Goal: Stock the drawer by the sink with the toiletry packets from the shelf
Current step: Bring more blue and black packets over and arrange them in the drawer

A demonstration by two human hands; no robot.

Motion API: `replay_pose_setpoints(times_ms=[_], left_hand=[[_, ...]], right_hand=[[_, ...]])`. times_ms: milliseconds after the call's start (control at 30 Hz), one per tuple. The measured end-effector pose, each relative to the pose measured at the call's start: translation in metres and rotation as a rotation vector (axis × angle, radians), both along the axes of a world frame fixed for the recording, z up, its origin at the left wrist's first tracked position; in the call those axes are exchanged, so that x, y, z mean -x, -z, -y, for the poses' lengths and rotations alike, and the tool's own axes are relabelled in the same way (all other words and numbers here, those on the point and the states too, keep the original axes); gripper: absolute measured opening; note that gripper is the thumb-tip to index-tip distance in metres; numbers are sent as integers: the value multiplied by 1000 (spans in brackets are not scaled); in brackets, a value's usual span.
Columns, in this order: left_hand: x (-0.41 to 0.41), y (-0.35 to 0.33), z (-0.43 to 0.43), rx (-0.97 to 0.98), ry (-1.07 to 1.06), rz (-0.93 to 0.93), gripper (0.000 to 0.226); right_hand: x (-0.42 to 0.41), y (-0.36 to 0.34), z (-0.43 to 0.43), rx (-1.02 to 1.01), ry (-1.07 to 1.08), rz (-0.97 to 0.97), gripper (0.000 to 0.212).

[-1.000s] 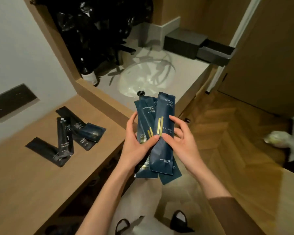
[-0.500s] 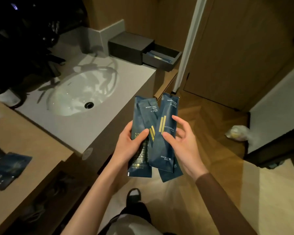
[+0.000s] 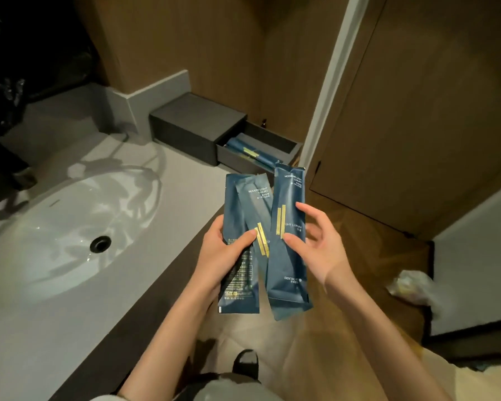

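While the left hand [image 3: 223,251] grips a bunch of dark blue toiletry packets [image 3: 242,204], the right hand [image 3: 320,250] pinches one dental kit packet [image 3: 287,261] just beside; beyond them the grey drawer [image 3: 234,160] stands open on the counter [image 3: 185,195] near the sink [image 3: 55,241], with stored packets [image 3: 250,150] inside

Navy packets [image 3: 284,264] fanned, upright; drawer [image 3: 237,160] open, apparently part-stocked.

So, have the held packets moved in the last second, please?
Yes: the packets have gone right along the counter, past the sink, toward the drawer.
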State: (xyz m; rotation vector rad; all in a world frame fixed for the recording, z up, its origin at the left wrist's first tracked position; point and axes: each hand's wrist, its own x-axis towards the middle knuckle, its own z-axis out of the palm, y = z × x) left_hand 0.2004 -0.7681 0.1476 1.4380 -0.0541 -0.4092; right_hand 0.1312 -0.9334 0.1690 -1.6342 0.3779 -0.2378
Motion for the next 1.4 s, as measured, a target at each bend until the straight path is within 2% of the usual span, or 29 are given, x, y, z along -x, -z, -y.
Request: replay_pose_setpoints(times_ms=[167,400,500,733,933,1100,1267,1400], left_hand=[[-70,-13,39,8,-89,-20,36],[-139,-10,65,17,-301,-56,36],[-156,-2,73,-13,-423,-77,36],[-163,9,123,4,-694,-138,37],[-154,9,161,59,-858,-151,36],[-147,8,169,-111,-999,-168,33],[-147,6,166,-143,-1054,-178,39],[-152,5,160,-146,-1063,-178,38]], right_hand=[[-76,-13,54,18,-65,-14,49],[-182,-9,123,77,-262,-104,42],[-232,0,149,181,-379,-146,42],[-324,18,196,252,-687,-258,46],[-371,33,202,431,-850,-240,58],[-395,43,185,645,-915,-159,72],[-408,51,167,736,-949,-117,80],[-408,58,161,922,-952,-29,79]])
